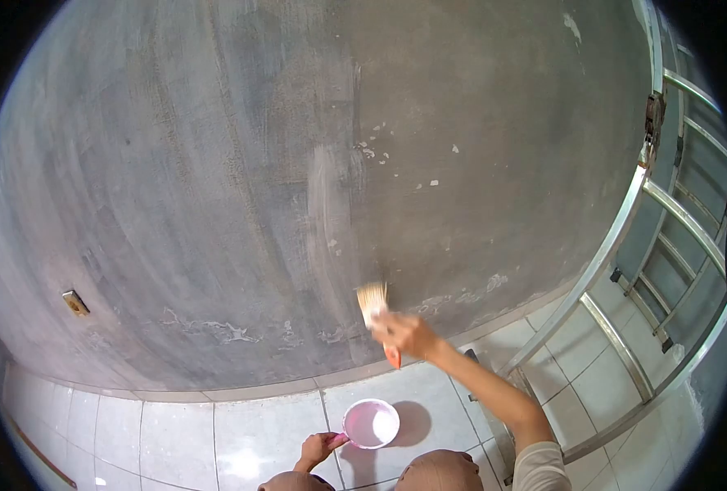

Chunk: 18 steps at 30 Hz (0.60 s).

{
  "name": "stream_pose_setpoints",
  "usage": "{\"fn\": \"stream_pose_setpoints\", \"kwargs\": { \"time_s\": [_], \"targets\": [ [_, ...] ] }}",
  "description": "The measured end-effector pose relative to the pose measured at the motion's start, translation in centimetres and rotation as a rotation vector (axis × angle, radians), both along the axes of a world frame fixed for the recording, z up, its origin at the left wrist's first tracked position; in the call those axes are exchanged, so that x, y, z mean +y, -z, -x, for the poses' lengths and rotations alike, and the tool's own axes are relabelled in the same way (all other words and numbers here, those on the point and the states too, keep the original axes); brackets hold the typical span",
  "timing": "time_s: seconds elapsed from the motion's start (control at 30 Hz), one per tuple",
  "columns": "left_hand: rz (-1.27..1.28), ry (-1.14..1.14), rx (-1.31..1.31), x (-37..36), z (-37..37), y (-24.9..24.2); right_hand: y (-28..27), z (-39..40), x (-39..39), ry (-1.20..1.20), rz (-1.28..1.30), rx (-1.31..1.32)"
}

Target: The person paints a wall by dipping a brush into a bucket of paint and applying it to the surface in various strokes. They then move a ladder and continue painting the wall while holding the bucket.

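A wide paintbrush with pale bristles and an orange-tipped handle is in my right hand, its bristles up against or close to the lower part of the grey wall. My left hand grips the pink handle of a small round cup with whitish liquid inside, held above the tiled floor. A lighter, whitish streak runs down the wall above and left of the brush. Whether the bristles touch the wall is hard to tell.
A metal ladder stands on the right, its feet on the white floor tiles. An electrical box is set in the wall at left. My knees show at the bottom edge. Peeling patches mark the lower wall.
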<state>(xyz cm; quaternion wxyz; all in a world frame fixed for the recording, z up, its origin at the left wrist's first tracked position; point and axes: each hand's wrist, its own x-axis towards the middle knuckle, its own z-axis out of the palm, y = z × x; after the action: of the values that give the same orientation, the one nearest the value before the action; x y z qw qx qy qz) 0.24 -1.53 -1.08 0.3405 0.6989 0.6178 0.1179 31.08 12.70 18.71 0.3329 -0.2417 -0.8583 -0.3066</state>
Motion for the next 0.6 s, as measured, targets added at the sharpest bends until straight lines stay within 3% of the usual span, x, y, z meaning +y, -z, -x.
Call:
{"fn": "stream_pose_setpoints", "kwargs": {
  "time_s": [0.07,0.17,0.23,0.3,0.33,0.43,0.53,0.6],
  "targets": [
    [0.001,0.003,-0.003,0.3,0.0,0.2,4.1,0.3,-0.6,-0.045,0.199,-0.041],
    [-0.003,0.007,0.000,0.6,0.0,0.5,2.8,1.1,0.2,-0.047,0.291,-0.088],
    [0.024,-0.007,0.020,0.1,-0.2,-0.5,-3.5,2.4,1.6,-0.003,0.225,-0.096],
    [-0.001,-0.003,0.014,0.6,0.1,0.4,-11.9,3.5,1.5,-0.075,0.032,-0.020],
    [-0.004,-0.002,0.009,0.3,0.1,0.9,-15.8,4.2,1.7,-0.154,-0.113,0.155],
    [0.006,-0.016,-0.009,0.0,-0.2,-0.6,-25.5,4.4,1.2,-0.221,-0.223,0.201],
    [-0.003,0.000,-0.022,0.1,-0.1,-0.4,-29.1,5.5,0.5,-0.199,-0.377,0.309],
    [-0.003,0.002,-0.033,-0.1,0.2,0.2,-28.3,5.6,0.8,-0.137,-0.369,0.317]
  ]
}}
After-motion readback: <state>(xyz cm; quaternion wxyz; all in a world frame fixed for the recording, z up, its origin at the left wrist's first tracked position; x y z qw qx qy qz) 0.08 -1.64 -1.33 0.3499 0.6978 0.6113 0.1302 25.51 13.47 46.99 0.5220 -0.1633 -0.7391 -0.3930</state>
